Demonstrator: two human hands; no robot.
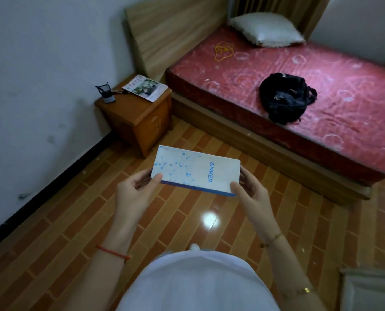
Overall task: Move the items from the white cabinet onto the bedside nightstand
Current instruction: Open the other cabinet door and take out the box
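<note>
Red patterned mattress fills the bed (299, 90), the biggest thing in the room, and everything gets placed from it. On its top, a white pillow (265, 29) sits at the head end, a black bundle of cloth (285, 97) lies mid-mattress, and a loop of yellow cord (223, 50) rests between the pillow and the headboard side. Just left of the bed, tucked against the wall, stands the wooden nightstand (137, 117); a printed booklet (145, 87) lies on its top nearest the bed, and a dark mesh pen holder (106, 93) stands at the far corner from the bed. Brick-pattern floor (74, 221) spreads out in front of the bed. Above that floor, well short of the nightstand and off the bed's near side, a white box with blue dots (196, 173) marked ANKER is carried flat in the air. Left hand (135, 187) pinches its left end, thumb on top; right hand (252, 194) grips the right end the same way. A red string circles the left wrist.
</note>
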